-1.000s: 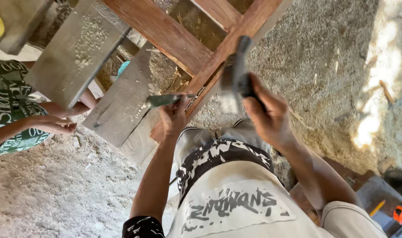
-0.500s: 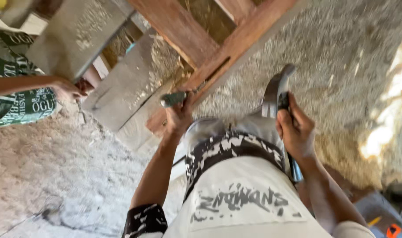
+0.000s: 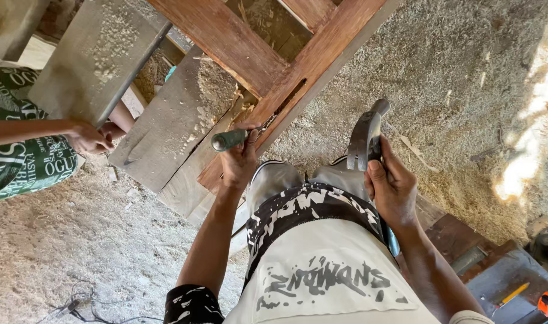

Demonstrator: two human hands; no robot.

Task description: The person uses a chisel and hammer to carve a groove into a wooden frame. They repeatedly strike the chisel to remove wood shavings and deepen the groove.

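now l hand [image 3: 241, 162] grips chisel [image 3: 231, 140], r hand [image 3: 393, 187] grips hammer [image 3: 365, 139].

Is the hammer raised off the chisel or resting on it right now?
Raised: the right hand holds the hammer apart from the chisel in the left hand.

Glossy metal hammer [image 3: 365, 139], rough reddish wood frame [image 3: 298, 66]

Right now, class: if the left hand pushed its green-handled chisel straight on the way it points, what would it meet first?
The left hand aims the green-handled chisel at the slot in the reddish wooden frame rail; it would likely meet that wood first, though depth is unclear.
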